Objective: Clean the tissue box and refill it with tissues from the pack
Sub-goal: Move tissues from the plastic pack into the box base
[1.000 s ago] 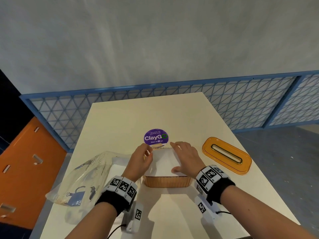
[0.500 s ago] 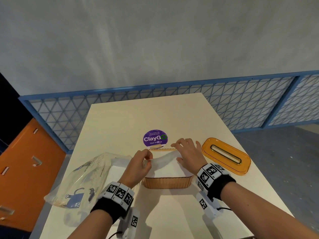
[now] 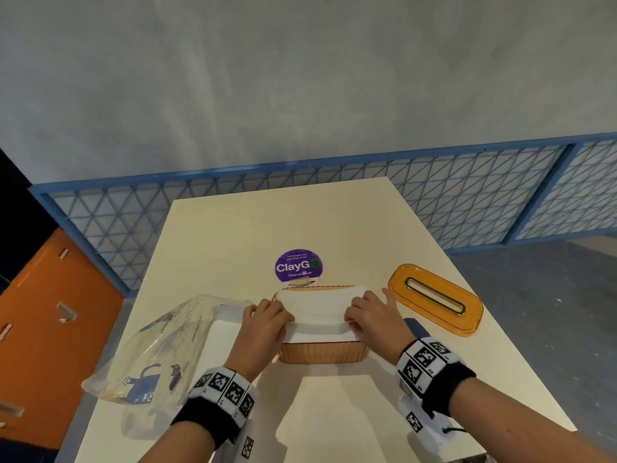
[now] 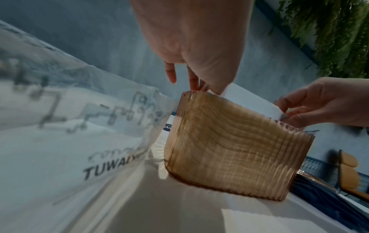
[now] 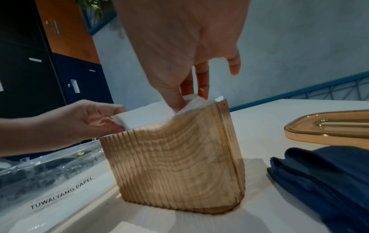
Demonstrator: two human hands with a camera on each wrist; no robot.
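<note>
The amber ribbed tissue box [image 3: 322,355] stands lidless at mid-table, filled with a stack of white tissues [image 3: 317,304]. My left hand [image 3: 285,321] pinches the left end of the top tissue. My right hand [image 3: 350,317] pinches its right end, thumb and fingers closed on the sheet [image 5: 199,102]. A fold of that sheet is raised across the stack. The wrist views show the box [image 4: 229,149] [image 5: 175,165] with both hands at its rim. Its orange slotted lid [image 3: 434,299] lies flat to the right. The clear plastic tissue pack [image 3: 160,349] lies to the left.
A dark blue cloth [image 5: 329,173] lies just right of the box, mostly hidden behind my right wrist in the head view. A purple round sticker [image 3: 298,266] is on the table [image 3: 300,222] behind the box. A blue mesh railing borders the far edge.
My hands lay flat on the tissue stack a second ago. Both now pinch the top sheet at its ends and have drawn a fold of it toward me.
</note>
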